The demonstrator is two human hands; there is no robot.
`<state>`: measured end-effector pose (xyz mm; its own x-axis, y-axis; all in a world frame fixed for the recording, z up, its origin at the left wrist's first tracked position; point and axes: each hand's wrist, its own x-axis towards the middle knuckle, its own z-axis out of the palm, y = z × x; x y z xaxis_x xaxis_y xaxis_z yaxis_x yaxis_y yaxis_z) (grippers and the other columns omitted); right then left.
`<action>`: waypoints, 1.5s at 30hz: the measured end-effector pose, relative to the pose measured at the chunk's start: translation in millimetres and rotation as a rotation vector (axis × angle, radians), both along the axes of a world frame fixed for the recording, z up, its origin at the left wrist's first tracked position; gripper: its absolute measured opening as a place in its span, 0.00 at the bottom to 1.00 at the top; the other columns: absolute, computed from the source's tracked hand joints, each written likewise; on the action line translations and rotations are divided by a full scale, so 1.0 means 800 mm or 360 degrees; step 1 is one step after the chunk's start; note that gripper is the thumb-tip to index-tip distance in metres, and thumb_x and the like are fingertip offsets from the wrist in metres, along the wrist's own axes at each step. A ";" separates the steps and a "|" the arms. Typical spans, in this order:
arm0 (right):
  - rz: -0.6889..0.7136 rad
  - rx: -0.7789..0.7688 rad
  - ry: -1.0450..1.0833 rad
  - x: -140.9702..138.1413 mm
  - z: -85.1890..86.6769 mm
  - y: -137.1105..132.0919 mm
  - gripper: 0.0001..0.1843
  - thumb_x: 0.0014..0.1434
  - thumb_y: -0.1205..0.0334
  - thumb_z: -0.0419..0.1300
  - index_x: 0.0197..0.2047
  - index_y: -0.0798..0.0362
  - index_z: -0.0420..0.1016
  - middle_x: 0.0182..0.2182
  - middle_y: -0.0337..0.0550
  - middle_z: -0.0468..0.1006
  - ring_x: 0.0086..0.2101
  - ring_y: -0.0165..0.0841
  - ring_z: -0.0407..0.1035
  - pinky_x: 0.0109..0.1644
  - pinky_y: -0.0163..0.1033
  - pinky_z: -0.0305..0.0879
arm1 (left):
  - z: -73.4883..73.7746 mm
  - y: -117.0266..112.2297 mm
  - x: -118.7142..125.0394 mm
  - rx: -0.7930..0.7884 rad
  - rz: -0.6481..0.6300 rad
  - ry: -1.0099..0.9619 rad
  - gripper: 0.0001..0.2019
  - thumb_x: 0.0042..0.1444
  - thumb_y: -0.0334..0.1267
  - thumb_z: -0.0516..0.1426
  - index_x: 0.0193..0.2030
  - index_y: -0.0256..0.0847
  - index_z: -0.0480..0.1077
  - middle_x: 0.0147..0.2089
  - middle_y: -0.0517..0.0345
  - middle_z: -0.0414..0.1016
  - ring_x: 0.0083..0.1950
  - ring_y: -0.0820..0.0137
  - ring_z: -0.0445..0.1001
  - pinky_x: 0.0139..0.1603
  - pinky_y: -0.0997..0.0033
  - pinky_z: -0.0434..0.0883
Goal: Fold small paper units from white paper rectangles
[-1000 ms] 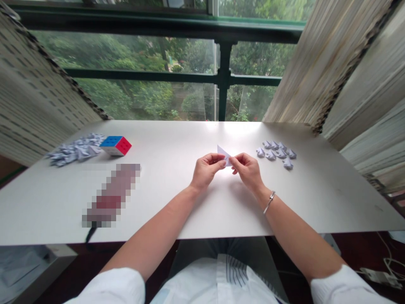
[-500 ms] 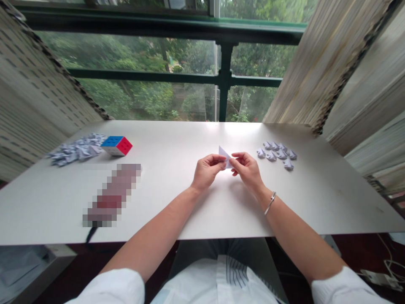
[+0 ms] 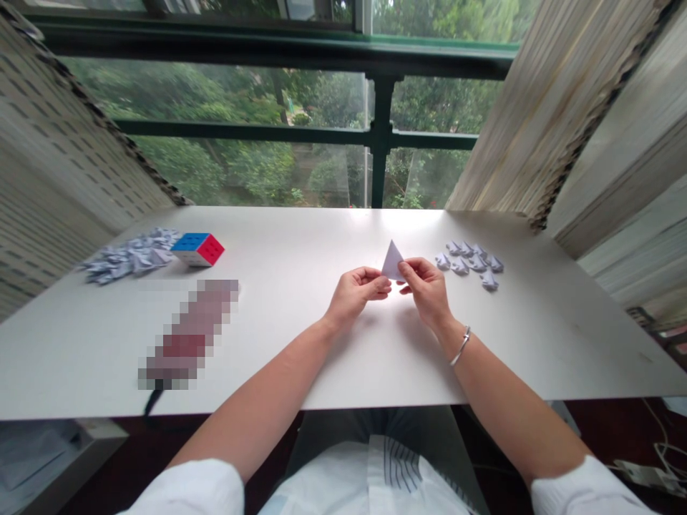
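Observation:
A small white folded paper triangle [image 3: 393, 262] is held above the table, its point facing the window. My right hand [image 3: 426, 286] pinches its right side between thumb and fingers. At the lower left corner, my left hand [image 3: 358, 290] has its thumb and fingers closed on the paper's edge. Several folded paper pieces [image 3: 476, 259] lie in a loose group just right of my right hand. Far to the left is a larger heap of folded paper pieces [image 3: 132, 256].
A puzzle cube [image 3: 198, 249] with blue and red faces sits beside the heap. A blurred-out long object [image 3: 187, 336] with a black strap lies nearer on the left of the white table [image 3: 279, 357]. Curtains [image 3: 515, 121] hang on both sides of the window.
The paper triangle has turned, showing a full face with its point up. My right hand has shifted slightly right, and the hands are a little farther apart.

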<state>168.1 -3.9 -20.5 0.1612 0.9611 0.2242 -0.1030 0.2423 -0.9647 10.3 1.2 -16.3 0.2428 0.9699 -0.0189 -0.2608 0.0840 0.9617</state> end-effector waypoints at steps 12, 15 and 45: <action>0.0020 -0.0056 0.0003 -0.001 -0.001 0.000 0.16 0.52 0.47 0.66 0.35 0.52 0.75 0.26 0.37 0.77 0.27 0.29 0.72 0.23 0.30 0.68 | 0.007 -0.002 0.000 -0.0083 0.0030 -0.0057 0.14 0.42 0.40 0.70 0.31 0.34 0.74 0.29 0.52 0.80 0.31 0.69 0.78 0.39 0.65 0.76; 0.0024 -0.0064 0.0030 -0.001 0.000 0.001 0.16 0.52 0.47 0.66 0.34 0.52 0.76 0.26 0.37 0.76 0.26 0.28 0.71 0.23 0.30 0.67 | 0.008 -0.002 -0.002 -0.0104 -0.0037 -0.0075 0.13 0.43 0.39 0.69 0.32 0.33 0.75 0.31 0.51 0.80 0.32 0.69 0.78 0.39 0.65 0.76; 0.0287 -0.0068 -0.0173 0.002 0.002 -0.001 0.18 0.50 0.45 0.67 0.32 0.53 0.76 0.24 0.36 0.74 0.25 0.27 0.68 0.27 0.33 0.69 | 0.001 -0.002 -0.004 0.0034 -0.0110 0.0225 0.16 0.44 0.46 0.69 0.34 0.35 0.77 0.30 0.52 0.78 0.31 0.69 0.75 0.35 0.68 0.73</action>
